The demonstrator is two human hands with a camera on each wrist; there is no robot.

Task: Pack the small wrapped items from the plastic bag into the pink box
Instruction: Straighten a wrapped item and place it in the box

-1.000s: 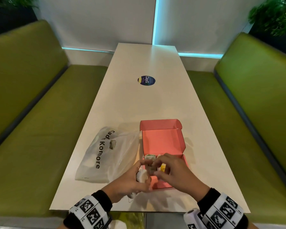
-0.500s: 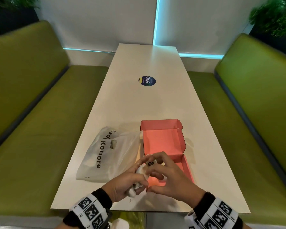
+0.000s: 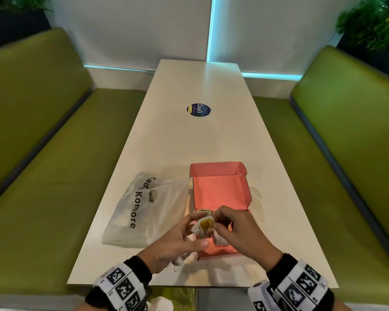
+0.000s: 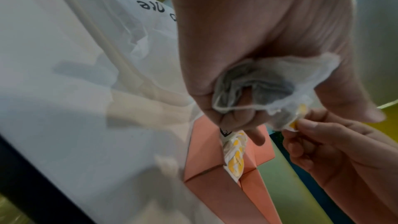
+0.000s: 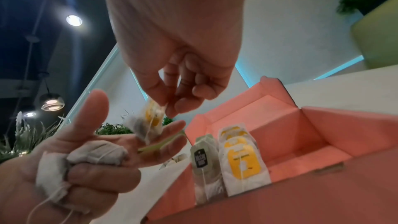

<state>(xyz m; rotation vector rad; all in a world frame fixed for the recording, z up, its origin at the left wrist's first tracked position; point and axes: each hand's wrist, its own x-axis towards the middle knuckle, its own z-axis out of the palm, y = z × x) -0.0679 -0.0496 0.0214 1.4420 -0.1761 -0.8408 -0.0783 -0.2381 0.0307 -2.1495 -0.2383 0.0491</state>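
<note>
Raised yellow-tagged sachet now hides pink box.

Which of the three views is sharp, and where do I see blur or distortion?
Head view: sharp, but wide-angle bending curves the benches. Left wrist view: the bag is smeared and soft. Right wrist view: the packet pinched by the right hand is motion-blurred; the box is clearer.

Green benches, white table, pale wall
</note>
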